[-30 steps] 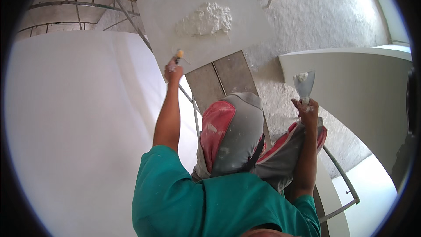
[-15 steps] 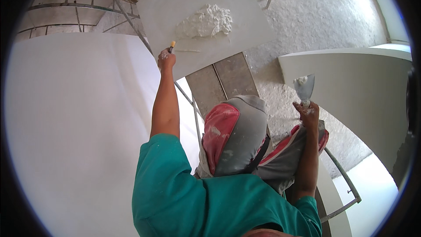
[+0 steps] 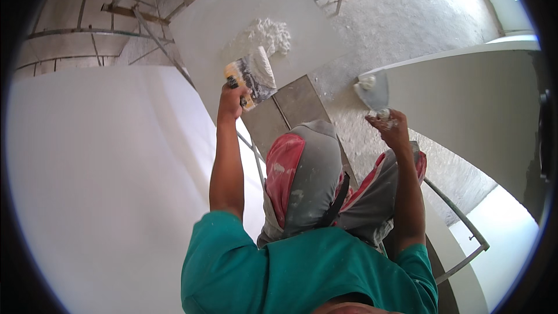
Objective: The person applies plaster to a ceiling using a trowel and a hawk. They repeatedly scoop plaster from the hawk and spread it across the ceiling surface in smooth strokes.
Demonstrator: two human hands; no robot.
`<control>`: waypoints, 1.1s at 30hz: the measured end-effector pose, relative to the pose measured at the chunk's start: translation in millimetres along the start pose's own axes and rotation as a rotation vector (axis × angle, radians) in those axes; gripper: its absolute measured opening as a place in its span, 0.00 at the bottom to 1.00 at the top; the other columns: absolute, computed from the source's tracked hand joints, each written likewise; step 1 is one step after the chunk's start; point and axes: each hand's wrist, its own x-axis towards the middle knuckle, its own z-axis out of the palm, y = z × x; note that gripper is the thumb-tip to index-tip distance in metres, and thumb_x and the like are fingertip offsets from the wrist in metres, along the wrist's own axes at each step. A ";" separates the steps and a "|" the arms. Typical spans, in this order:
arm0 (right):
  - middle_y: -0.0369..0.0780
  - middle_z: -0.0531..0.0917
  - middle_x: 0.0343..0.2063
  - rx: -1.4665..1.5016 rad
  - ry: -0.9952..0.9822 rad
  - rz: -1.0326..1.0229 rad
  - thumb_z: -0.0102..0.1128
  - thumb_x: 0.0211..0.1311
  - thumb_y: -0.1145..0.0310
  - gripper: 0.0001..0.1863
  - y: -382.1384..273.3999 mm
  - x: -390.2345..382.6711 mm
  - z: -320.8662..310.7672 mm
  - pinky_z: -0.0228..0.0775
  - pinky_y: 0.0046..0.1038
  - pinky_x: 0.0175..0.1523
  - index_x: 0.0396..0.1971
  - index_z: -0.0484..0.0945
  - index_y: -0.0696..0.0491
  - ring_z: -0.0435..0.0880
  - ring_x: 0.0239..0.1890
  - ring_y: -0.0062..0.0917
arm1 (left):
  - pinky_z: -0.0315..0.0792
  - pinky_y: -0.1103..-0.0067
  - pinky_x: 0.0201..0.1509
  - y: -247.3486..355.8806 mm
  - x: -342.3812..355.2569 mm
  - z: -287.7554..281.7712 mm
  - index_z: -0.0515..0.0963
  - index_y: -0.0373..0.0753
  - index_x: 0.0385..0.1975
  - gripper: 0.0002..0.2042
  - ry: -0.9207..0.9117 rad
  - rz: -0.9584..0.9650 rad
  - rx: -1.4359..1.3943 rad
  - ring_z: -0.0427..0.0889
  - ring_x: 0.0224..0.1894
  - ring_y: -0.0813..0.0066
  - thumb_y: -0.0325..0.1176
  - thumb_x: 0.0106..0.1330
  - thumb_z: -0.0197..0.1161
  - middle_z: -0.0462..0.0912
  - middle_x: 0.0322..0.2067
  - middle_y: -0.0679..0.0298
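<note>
My left hand [image 3: 231, 102] is closed on the handle of a wide, yellow-handled trowel [image 3: 254, 75], its blade tilted and loaded with white paste. Just beyond it a mound of wet white paste [image 3: 266, 34] lies on a pale board [image 3: 209, 23]. My right hand [image 3: 390, 128] grips a putty knife [image 3: 374, 93], blade up and to the left, with a dab of paste on it, in front of the grey curved wall edge. My knees in grey and red dusty trousers [image 3: 305, 168] are between my arms, over dark planks [image 3: 296, 99].
Metal scaffold bars [image 3: 81, 29] cross the upper left, and more scaffold rail [image 3: 465, 221] runs at the lower right. A broad white wall surface [image 3: 99, 186] fills the left side. A grey curved wall [image 3: 471, 99] stands at the right. The rough floor [image 3: 401, 11] shows far below.
My left trowel has turned to show its blade, now carrying paste from the shrunken mound. My right hand and knife have moved up and left. The view has shifted slightly.
</note>
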 end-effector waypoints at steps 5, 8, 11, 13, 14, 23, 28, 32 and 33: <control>0.40 0.85 0.27 0.072 -0.125 -0.193 0.68 0.58 0.75 0.07 -81.6 1.8 2.6 0.77 0.21 0.34 0.29 0.81 0.64 0.82 0.29 0.19 | 0.75 0.72 0.54 88.8 -78.7 111.5 0.67 0.32 0.57 0.30 0.029 0.315 -0.544 0.79 0.46 0.67 0.15 0.47 0.55 0.77 0.45 0.59; 0.42 0.84 0.22 0.136 -0.045 -0.272 0.72 0.52 0.70 0.09 -120.5 -15.8 -11.9 0.74 0.26 0.32 0.27 0.83 0.60 0.81 0.24 0.21 | 0.75 0.71 0.56 131.2 -126.8 163.1 0.65 0.32 0.58 0.31 -0.014 0.332 -0.567 0.79 0.47 0.68 0.14 0.48 0.55 0.76 0.46 0.59; 0.44 0.83 0.19 0.080 -0.014 -0.215 0.75 0.48 0.66 0.12 -157.0 -46.7 -48.0 0.74 0.30 0.32 0.24 0.83 0.58 0.82 0.21 0.27 | 0.74 0.71 0.57 174.3 -180.7 208.0 0.64 0.32 0.60 0.33 -0.121 0.248 -0.527 0.78 0.48 0.68 0.13 0.47 0.55 0.75 0.47 0.59; 0.45 0.83 0.19 0.129 0.032 -0.207 0.76 0.48 0.65 0.12 -169.4 -70.9 -70.9 0.73 0.31 0.31 0.23 0.83 0.58 0.81 0.21 0.28 | 0.73 0.69 0.58 193.0 -205.6 223.6 0.64 0.33 0.60 0.32 -0.240 0.282 -0.377 0.77 0.51 0.66 0.13 0.50 0.58 0.75 0.49 0.58; 0.45 0.82 0.18 0.116 0.044 -0.179 0.76 0.47 0.65 0.13 -180.0 -83.1 -87.6 0.73 0.31 0.31 0.23 0.82 0.58 0.81 0.20 0.28 | 0.73 0.69 0.58 207.7 -217.3 233.7 0.67 0.32 0.59 0.30 -0.288 0.293 -0.256 0.78 0.50 0.65 0.13 0.51 0.58 0.76 0.49 0.58; 0.45 0.79 0.15 0.129 0.202 -0.212 0.77 0.46 0.65 0.16 -239.4 -200.6 -209.5 0.69 0.30 0.28 0.23 0.80 0.60 0.74 0.17 0.26 | 0.68 0.64 0.65 338.7 -303.2 327.9 0.79 0.38 0.52 0.24 -0.805 1.206 0.891 0.76 0.60 0.53 0.22 0.52 0.66 0.79 0.54 0.54; 0.45 0.77 0.14 0.275 0.341 -0.244 0.76 0.47 0.68 0.15 -275.0 -265.7 -262.2 0.67 0.30 0.26 0.21 0.78 0.61 0.71 0.16 0.24 | 0.69 0.64 0.63 388.5 -327.9 346.1 0.80 0.38 0.49 0.22 -0.741 1.224 1.056 0.78 0.56 0.57 0.18 0.51 0.61 0.81 0.50 0.57; 0.43 0.77 0.15 0.200 0.534 -0.311 0.73 0.49 0.69 0.13 -311.8 -318.5 -309.1 0.68 0.30 0.27 0.24 0.77 0.61 0.73 0.17 0.25 | 0.76 0.68 0.52 402.1 -367.3 336.4 0.78 0.34 0.41 0.15 -0.359 0.342 0.661 0.82 0.42 0.66 0.18 0.53 0.57 0.82 0.38 0.60; 0.43 0.78 0.17 0.190 0.582 -0.312 0.72 0.50 0.70 0.12 -314.6 -327.6 -314.3 0.68 0.30 0.28 0.26 0.77 0.60 0.74 0.18 0.25 | 0.77 0.70 0.48 413.2 -405.0 354.1 0.77 0.34 0.39 0.13 -0.318 0.222 0.261 0.81 0.39 0.69 0.19 0.53 0.57 0.80 0.35 0.61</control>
